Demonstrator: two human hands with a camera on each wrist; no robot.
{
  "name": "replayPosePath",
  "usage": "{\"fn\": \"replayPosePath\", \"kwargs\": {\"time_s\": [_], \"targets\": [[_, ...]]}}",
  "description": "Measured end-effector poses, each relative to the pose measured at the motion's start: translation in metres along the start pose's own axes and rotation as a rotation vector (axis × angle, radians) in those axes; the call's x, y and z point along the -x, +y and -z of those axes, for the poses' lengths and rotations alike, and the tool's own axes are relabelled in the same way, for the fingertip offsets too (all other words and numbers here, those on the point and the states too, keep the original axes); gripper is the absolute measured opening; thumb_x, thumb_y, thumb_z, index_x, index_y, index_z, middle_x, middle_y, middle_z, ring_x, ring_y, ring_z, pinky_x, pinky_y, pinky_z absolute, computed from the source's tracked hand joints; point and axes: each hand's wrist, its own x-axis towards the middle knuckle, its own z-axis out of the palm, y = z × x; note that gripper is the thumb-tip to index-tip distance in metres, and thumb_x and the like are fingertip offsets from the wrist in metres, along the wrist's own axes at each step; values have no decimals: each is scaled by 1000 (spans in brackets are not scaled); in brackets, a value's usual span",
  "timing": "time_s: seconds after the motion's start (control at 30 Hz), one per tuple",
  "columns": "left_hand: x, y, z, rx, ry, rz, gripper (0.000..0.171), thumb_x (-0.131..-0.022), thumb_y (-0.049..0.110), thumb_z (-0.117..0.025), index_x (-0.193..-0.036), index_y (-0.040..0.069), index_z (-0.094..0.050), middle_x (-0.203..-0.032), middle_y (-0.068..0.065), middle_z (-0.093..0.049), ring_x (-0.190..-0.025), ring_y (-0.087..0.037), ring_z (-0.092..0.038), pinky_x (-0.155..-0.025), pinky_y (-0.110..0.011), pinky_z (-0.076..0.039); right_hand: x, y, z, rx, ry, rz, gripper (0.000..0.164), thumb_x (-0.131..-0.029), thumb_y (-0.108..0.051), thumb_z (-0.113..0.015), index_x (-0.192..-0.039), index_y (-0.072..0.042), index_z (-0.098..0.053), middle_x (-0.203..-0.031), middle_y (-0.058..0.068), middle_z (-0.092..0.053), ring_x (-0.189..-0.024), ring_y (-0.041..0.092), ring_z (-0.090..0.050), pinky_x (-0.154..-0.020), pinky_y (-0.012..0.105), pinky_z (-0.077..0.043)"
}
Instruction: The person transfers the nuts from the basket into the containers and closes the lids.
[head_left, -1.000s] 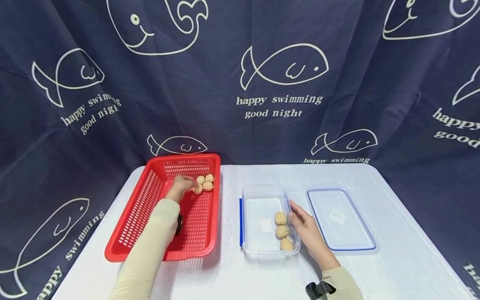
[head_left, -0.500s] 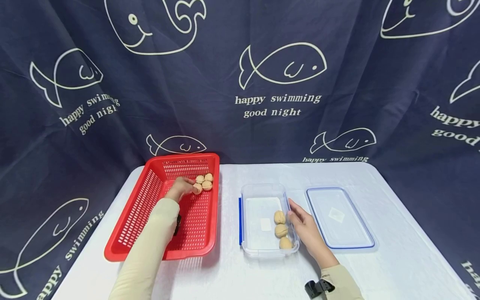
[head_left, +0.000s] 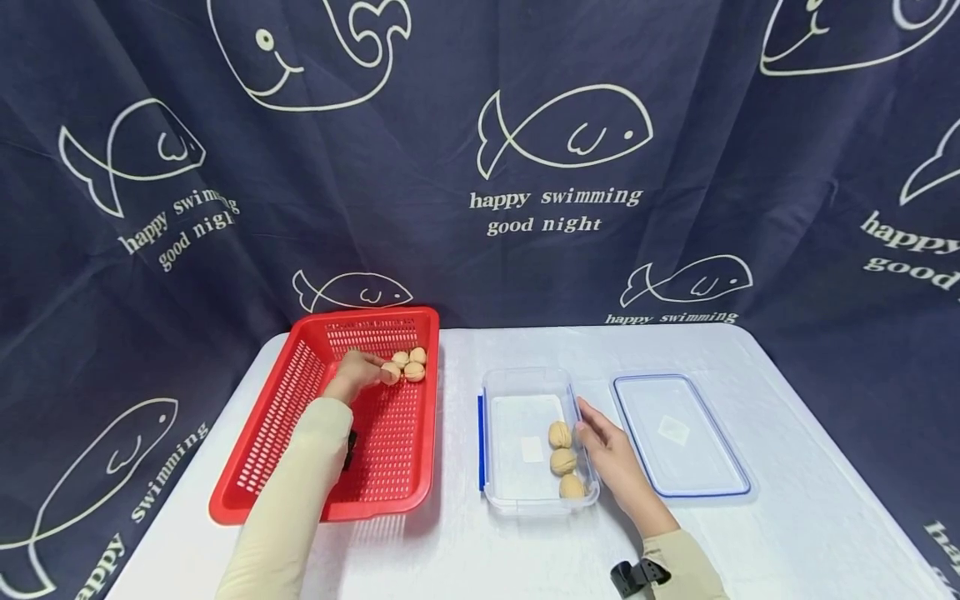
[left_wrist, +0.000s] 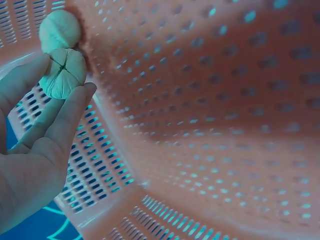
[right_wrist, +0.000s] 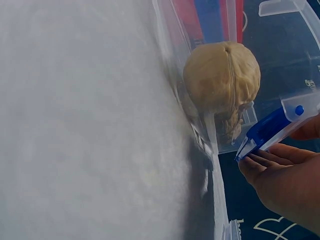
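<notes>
In the head view my left hand point(head_left: 357, 372) reaches into the red plastic basket point(head_left: 431, 417) and pinches a walnut point(left_wrist: 64, 77) between thumb and fingertips. Three other walnuts point(head_left: 414, 372) lie close by in the basket's far right corner. My right hand point(head_left: 611, 454) holds the right side of a clear plastic food box point(head_left: 517, 506), near its rim. In the right wrist view its fingers point(right_wrist: 280, 156) lie against the blue-edged latch flap point(right_wrist: 272, 127), with the thumb on the other side. Three walnuts point(head_left: 562, 462) form a row along the box's right wall.
To the right of the box, a clear lid with a blue seal point(head_left: 678, 458) lies flat on the white-covered table point(head_left: 465, 550). A dark blue curtain point(head_left: 420, 225) with fish drawings hangs behind the table. The box's left flap point(head_left: 482, 442) hangs outward.
My left hand has drawn slightly left with the pinched walnut, which now sits a little apart from the other three. The right hand and box have stayed in place.
</notes>
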Motion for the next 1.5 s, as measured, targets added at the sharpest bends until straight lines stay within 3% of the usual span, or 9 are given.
{"fn": "replayPosePath", "kwargs": {"time_s": [0.1, 0.3, 0.5, 0.77, 1.2, 1.5], "targets": [[2, 5, 2, 9, 21, -14, 40, -74, -2, -76, -111, -13, -63, -90, -11, -64, -73, -16, -56, -84, -43, -52, 1, -1, 1, -1, -3, 3, 49, -103, -17, -46, -147, -1, -34, -152, 20, -30, -140, 34, -29, -112, 37, -25], [3, 14, 3, 35, 59, -60, 41, -76, 0, -76, -113, -12, -63, -92, -15, -66, -68, -11, -57, -79, -37, -54, 1, -1, 1, -8, -3, -2, 48, -103, -16, -45, -147, -1, -34, -153, 20, -29, -140, 33, -29, -112, 36, -25], [11, 27, 3, 58, 51, -76, 41, -82, 1, -71, -120, -10, -60, -116, -26, -62, -94, -26, -59, -94, -45, -48, 1, -1, 1, -12, -3, -13, 49, -103, -17, -46, -148, -3, -33, -153, 19, -29, -140, 33, -29, -112, 37, -25], [24, 43, 1, 72, 63, -89, 42, -85, 4, -69, -124, -8, -59, -124, -25, -58, -109, -31, -54, -96, -42, -45, 1, 0, 1, -3, 1, 1, 49, -103, -17, -46, -147, 0, -34, -152, 21, -30, -139, 34, -30, -112, 37, -25], [54, 78, -7, 200, 57, -207, 40, -85, 9, -70, -121, -7, -62, -120, -22, -62, -103, -24, -57, -93, -35, -47, 0, 0, 0, 6, -3, -6, 49, -103, -17, -45, -147, -1, -33, -153, 20, -30, -139, 34, -29, -112, 39, -25], [76, 104, -21, 258, 29, -290, 41, -84, 8, -72, -121, -6, -63, -116, -21, -65, -96, -20, -62, -83, -25, -52, -1, 1, -1, 8, 1, -16, 48, -103, -15, -45, -148, -3, -33, -153, 18, -30, -140, 32, -29, -113, 39, -24]]}}
